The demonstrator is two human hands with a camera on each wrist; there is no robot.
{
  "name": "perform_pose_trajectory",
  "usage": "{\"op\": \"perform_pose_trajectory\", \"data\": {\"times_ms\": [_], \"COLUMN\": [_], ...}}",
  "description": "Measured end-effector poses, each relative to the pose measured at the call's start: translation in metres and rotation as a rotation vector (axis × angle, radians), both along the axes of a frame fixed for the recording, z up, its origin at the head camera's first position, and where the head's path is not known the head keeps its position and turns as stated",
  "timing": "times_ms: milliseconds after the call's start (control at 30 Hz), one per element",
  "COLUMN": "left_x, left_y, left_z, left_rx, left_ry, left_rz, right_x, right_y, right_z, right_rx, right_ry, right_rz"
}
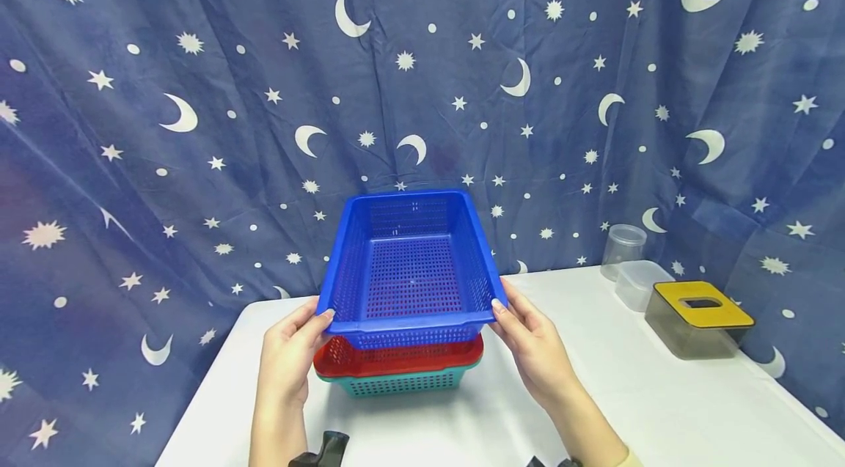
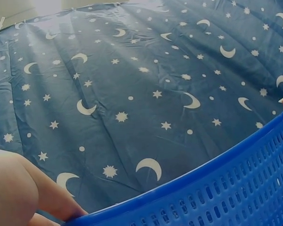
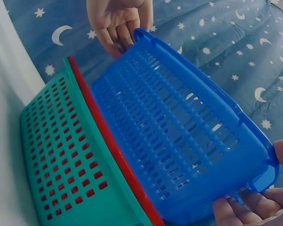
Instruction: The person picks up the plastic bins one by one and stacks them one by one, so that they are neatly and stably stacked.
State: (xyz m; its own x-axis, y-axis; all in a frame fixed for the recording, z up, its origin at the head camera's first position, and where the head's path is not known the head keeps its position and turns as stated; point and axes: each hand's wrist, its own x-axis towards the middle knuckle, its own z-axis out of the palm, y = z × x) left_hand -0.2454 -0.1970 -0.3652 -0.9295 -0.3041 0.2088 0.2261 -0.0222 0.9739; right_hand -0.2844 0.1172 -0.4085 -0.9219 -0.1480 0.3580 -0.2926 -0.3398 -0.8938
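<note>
A blue perforated plastic basket (image 1: 411,325) is tilted toward me above two stacked baskets. My left hand (image 1: 288,350) grips its near left corner, thumb over the rim and fingers beneath. At the near right corner my right hand (image 1: 533,344) holds the rim in the same way. Below, a red basket (image 1: 403,362) sits nested inside a green basket (image 1: 404,384) on the table. The right wrist view shows the blue wall (image 3: 179,127) close against the red rim (image 3: 114,141); whether the blue base touches inside is hidden.
On the white table (image 1: 634,394), toward the back right, stand a clear round jar (image 1: 623,251), a translucent tub (image 1: 639,284) and a grey box with a yellow lid (image 1: 713,306). A blue star-and-moon curtain (image 1: 436,100) hangs behind the table.
</note>
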Motion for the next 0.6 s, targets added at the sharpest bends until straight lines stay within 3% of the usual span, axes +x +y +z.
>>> {"op": "perform_pose_trajectory", "data": {"times_ms": [400, 600], "left_x": [-0.001, -0.002], "left_y": [-0.009, -0.012], "left_z": [-0.003, -0.008], "left_rx": [-0.072, -0.174], "left_ry": [-0.054, -0.100], "left_rz": [0.019, 0.026], "right_x": [-0.002, -0.003], "right_y": [-0.008, -0.010], "right_z": [-0.009, -0.014], "right_rx": [0.017, 0.064], "right_ry": [-0.057, -0.104], "right_rz": [-0.008, -0.048]}}
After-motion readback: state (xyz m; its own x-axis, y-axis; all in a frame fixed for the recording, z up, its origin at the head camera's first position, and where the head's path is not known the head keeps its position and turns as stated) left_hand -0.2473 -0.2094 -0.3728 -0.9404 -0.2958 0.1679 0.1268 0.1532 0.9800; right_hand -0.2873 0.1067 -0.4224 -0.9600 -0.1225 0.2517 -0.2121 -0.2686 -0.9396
